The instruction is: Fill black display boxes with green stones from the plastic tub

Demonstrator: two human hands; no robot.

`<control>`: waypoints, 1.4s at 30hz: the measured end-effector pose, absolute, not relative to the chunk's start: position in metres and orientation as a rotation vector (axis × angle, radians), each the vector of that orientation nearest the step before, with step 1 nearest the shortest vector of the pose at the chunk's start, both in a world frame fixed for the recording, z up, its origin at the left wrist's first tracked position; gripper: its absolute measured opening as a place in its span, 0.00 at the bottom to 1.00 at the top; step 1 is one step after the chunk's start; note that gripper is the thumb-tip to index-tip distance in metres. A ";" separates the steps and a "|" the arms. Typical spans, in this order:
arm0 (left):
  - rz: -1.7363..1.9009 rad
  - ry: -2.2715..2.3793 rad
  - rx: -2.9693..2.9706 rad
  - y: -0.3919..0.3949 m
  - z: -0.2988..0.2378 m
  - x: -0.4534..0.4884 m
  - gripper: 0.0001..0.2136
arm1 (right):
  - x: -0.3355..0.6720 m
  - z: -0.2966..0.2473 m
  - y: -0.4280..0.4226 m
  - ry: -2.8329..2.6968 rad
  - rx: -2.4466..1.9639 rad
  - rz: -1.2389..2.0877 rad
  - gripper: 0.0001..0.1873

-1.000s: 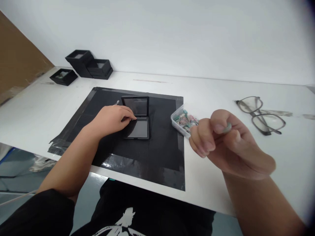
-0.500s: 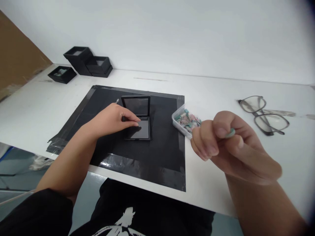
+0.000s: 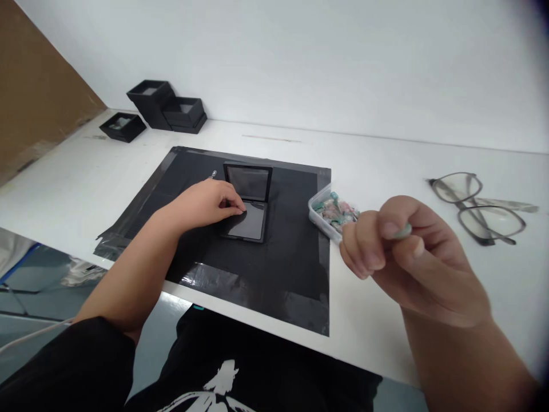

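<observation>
A small black hinged case (image 3: 253,223) lies with its lid raised on a black mat (image 3: 274,263). My left hand (image 3: 212,203) is over its left side, thumb and fingertips pinched together just above the shiny inner surface. Whether anything is between them I cannot make out. To the right, my right hand (image 3: 412,257) is lifted in front of the table, closed, with a small pale green piece (image 3: 403,231) pinched between thumb and forefinger. Beside that hand stands a clear plastic tub (image 3: 319,222) of small green and pink pieces (image 3: 334,209), partly hidden by the fingers.
Eyeglasses (image 3: 491,226) lie on the white table (image 3: 386,151) at the right. Several black boxes (image 3: 184,114) stand at the back left against the wall, one (image 3: 122,127) set apart in front. A small shiny object (image 3: 213,174) rests behind my left hand.
My left thumb and fingertips have come together over the case. The right hand keeps its pinch on the green piece. The whole view has shifted slightly.
</observation>
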State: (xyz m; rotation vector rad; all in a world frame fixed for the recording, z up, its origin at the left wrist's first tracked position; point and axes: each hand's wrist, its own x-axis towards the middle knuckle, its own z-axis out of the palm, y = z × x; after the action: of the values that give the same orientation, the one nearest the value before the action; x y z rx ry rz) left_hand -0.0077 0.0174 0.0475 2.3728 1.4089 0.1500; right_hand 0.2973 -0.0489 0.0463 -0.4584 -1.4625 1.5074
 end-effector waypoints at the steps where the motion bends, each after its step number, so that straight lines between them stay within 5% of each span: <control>1: 0.122 1.425 2.403 0.016 0.048 -0.007 0.11 | 0.297 0.046 -0.049 -1.463 -0.465 1.508 0.04; 11: 0.107 1.408 2.608 0.013 0.049 -0.012 0.13 | 0.296 0.041 -0.048 -1.467 -0.495 1.520 0.05; 17: 0.955 0.971 2.649 -0.012 0.047 0.017 0.12 | 0.294 0.042 -0.052 -1.520 -0.536 1.536 0.05; 21: 1.298 0.618 2.456 -0.031 0.037 0.043 0.20 | 0.288 0.042 -0.055 -1.615 -0.649 1.563 0.05; 28: 1.398 0.494 2.394 -0.033 0.025 0.056 0.07 | 0.280 0.035 -0.052 -1.704 -0.749 1.592 0.07; 42: 1.432 0.334 2.340 -0.032 0.021 0.058 0.06 | 0.279 0.037 -0.056 -1.709 -0.785 1.651 0.05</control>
State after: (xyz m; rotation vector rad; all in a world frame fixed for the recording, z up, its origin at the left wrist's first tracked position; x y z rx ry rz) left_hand 0.0580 -0.0323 0.0207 2.3400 0.3341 1.4317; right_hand 0.2786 -0.0559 0.0373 -0.7853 -1.7086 1.6514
